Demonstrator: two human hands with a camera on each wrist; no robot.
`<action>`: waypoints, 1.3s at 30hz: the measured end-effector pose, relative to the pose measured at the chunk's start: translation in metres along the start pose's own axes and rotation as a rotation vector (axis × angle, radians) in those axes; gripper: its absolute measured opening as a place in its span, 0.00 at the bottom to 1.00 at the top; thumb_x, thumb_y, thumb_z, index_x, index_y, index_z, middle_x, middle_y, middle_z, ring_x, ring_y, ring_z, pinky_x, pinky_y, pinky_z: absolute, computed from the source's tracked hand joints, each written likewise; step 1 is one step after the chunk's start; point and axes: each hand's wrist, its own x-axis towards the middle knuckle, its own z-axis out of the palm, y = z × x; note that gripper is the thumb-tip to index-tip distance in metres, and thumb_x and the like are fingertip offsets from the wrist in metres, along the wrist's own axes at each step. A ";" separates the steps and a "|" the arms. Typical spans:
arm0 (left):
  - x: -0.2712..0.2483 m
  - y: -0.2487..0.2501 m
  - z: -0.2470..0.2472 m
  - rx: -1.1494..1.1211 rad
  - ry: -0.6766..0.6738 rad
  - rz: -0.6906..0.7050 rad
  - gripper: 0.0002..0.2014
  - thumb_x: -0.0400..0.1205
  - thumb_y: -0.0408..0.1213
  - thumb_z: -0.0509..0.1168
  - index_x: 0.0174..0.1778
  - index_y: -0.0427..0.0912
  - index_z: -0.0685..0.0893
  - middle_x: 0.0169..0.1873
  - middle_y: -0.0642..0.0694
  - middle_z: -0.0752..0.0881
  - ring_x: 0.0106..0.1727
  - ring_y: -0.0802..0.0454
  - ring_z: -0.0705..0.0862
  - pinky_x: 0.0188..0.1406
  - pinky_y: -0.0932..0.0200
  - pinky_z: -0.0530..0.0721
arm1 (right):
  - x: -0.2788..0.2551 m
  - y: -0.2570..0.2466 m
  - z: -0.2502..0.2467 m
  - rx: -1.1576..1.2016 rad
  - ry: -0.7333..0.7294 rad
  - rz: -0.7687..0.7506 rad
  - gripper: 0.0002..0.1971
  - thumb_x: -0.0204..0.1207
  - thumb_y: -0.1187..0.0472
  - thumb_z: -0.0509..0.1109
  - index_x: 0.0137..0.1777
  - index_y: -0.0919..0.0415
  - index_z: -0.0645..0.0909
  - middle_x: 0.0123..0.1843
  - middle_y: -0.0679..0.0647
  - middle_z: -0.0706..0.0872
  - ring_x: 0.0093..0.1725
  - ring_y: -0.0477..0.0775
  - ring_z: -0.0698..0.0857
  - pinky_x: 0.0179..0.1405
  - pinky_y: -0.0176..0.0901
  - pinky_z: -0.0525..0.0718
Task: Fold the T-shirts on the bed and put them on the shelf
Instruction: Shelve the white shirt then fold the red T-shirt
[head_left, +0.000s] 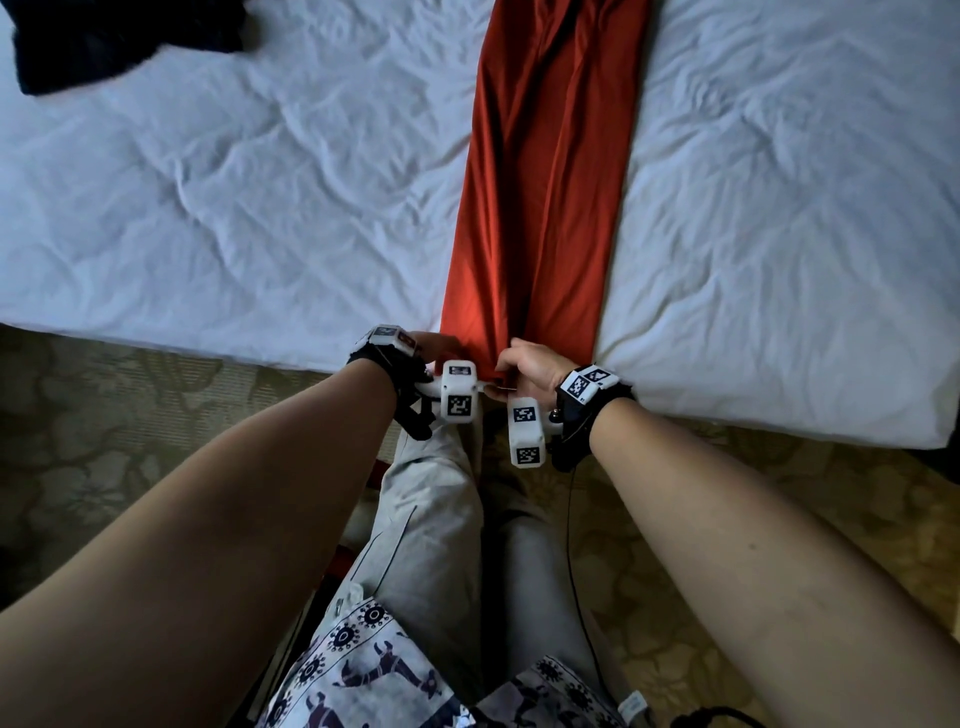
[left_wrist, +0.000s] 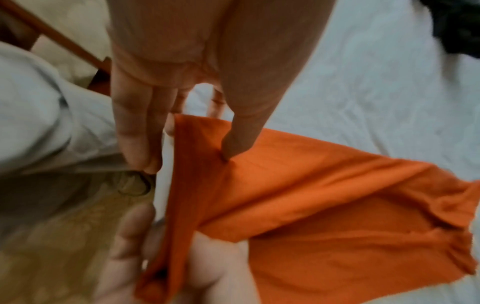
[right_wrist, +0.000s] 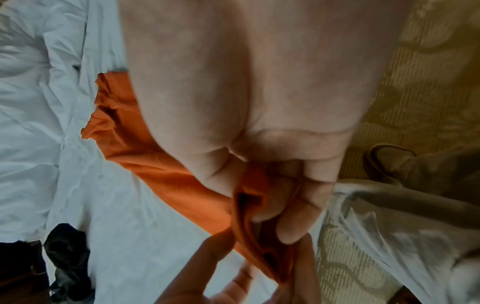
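Head view: an orange-red T-shirt (head_left: 540, 208), folded lengthwise into a long narrow strip, is lying on the white bed sheet (head_left: 234, 182), running from the top centre of the frame down to the near edge of the bed at mid-frame. Both hands are meeting at that near end, close together. The left hand (head_left: 434, 345) is sitting at the strip's lower left corner; in the left wrist view its thumb is pressing down on top of the fabric (left_wrist: 298, 195) near the hem while the fingers (left_wrist: 135, 131) are reaching down along the bed edge beside and under the cloth, so it is pinching the hem. The right hand (head_left: 530, 366) is at the lower right corner of the strip; in the right wrist view its fingers (right_wrist: 298, 205) are curling tightly around a bunched fold of the hem (right_wrist: 249, 197), gripping it. The left hand is also showing at the bottom of that view (right_wrist: 233, 267), holding the same edge just beside the right. A dark garment (head_left: 119, 41) is lying crumpled in the upper left corner of the head view, well apart from the shirt. Patterned carpet (head_left: 104, 415) is filling the lower part of the frame beneath the bed edge, with the person's grey trousers (head_left: 441, 519) at centre bottom.
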 end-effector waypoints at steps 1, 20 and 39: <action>0.010 -0.003 -0.003 -0.027 -0.035 0.009 0.21 0.78 0.45 0.71 0.67 0.56 0.79 0.62 0.46 0.84 0.64 0.43 0.83 0.50 0.60 0.86 | 0.001 -0.001 0.001 0.029 -0.002 0.011 0.13 0.74 0.80 0.54 0.36 0.62 0.69 0.38 0.62 0.75 0.36 0.61 0.78 0.37 0.54 0.84; -0.007 -0.023 -0.002 0.292 0.102 -0.028 0.25 0.85 0.46 0.62 0.79 0.45 0.71 0.76 0.45 0.74 0.75 0.46 0.74 0.55 0.76 0.73 | 0.006 0.008 -0.005 -0.855 0.309 -0.093 0.10 0.70 0.54 0.71 0.35 0.61 0.84 0.26 0.53 0.89 0.28 0.48 0.90 0.41 0.49 0.91; -0.028 -0.020 0.031 0.219 0.131 0.199 0.36 0.76 0.47 0.69 0.76 0.31 0.70 0.73 0.33 0.75 0.69 0.46 0.77 0.40 0.72 0.84 | -0.009 0.023 -0.077 -0.145 0.533 -0.041 0.15 0.54 0.51 0.81 0.37 0.59 0.85 0.38 0.58 0.89 0.40 0.60 0.88 0.35 0.49 0.90</action>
